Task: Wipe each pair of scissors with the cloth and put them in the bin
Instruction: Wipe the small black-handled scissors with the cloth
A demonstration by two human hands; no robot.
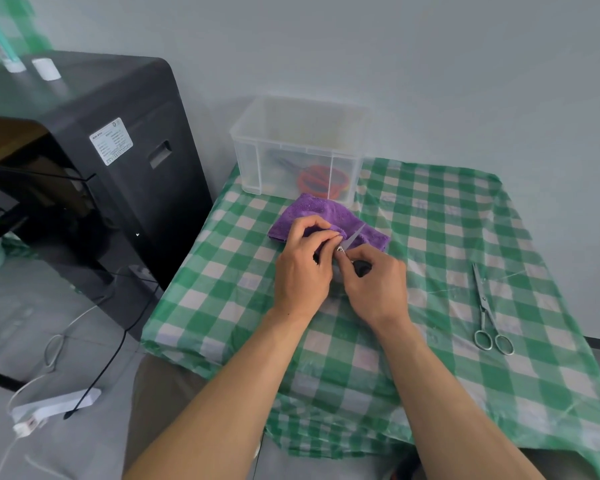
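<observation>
Working at the centre of the frame, over a purple cloth [326, 213] spread on the green checked tablecloth [430, 237]. Pinching a raised fold of that cloth with the left hand [303, 268], fingers curled in tight, thumb and fingertips pressing the fold against the metal near the pivot. Gripping the black-handled scissors [354, 237] with the right hand [376, 284], fingers wrapped round the dark handle just right of centre. Pointing one thin blade up and to the right, out past the fold and over the cloth. Hard to say whether the blades sit together or slightly parted: too small, and half hidden by fingers. Meeting hand against hand, right in the middle.

Up to the upper centre now: standing just behind the cloth's far edge, a clear plastic bin [246, 161]. Showing through its near wall, orange-handled scissors [321, 183] lying on the bottom. Over to the right of the frame: lying flat on the tablecloth, well apart from both hands, all-metal scissors [484, 301], loops toward the bottom edge, tips toward the top. Off to the left, beside the table, a black machine [136, 185] with a white label. Down at lower left, trailing across the grey floor, cables and a white power strip [56, 407].
</observation>
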